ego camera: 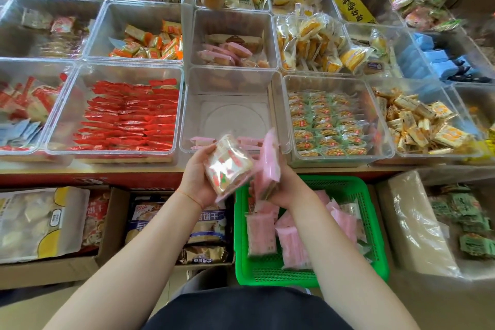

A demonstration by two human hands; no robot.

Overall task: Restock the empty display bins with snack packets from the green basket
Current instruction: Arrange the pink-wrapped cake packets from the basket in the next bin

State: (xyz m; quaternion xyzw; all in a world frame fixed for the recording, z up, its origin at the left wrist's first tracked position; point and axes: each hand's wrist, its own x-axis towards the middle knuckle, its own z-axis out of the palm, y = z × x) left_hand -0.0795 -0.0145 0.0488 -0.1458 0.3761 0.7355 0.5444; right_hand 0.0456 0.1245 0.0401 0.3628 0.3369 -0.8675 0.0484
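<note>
Key relation: I see the nearly empty bin [230, 115] straight ahead of and just beyond both hands, so the coming move, as I judge it, is a short forward reach over its near wall.
Left hand: my left hand [197, 177] grips a clear-fronted snack packet [227, 166], fingers curled under it, thumb along its left edge.
Right hand: my right hand [288, 187] holds a pink packet [267, 166] stood on edge, its long axis running up toward the bin.
Nearer hand: both sit about level at the bin's front lip; the left packet already overlaps the rim, so I rate the left as slightly nearer.
Packet axis: the left packet lies tilted, long side running from lower left to upper right.
Target bin contents: only a few pink packets [250, 140] along the near wall; the rest of the floor is bare.
Green basket: the green basket [375, 236] sits below the shelf edge under my right forearm, holding a loose heap of pink packets [261, 233].
Neighbouring bins: red sachets [128, 115] fill the bin to the left; green-and-orange packets [326, 123] fill the one to the right.
Progress: I judge restocking of this bin barely begun.
</note>
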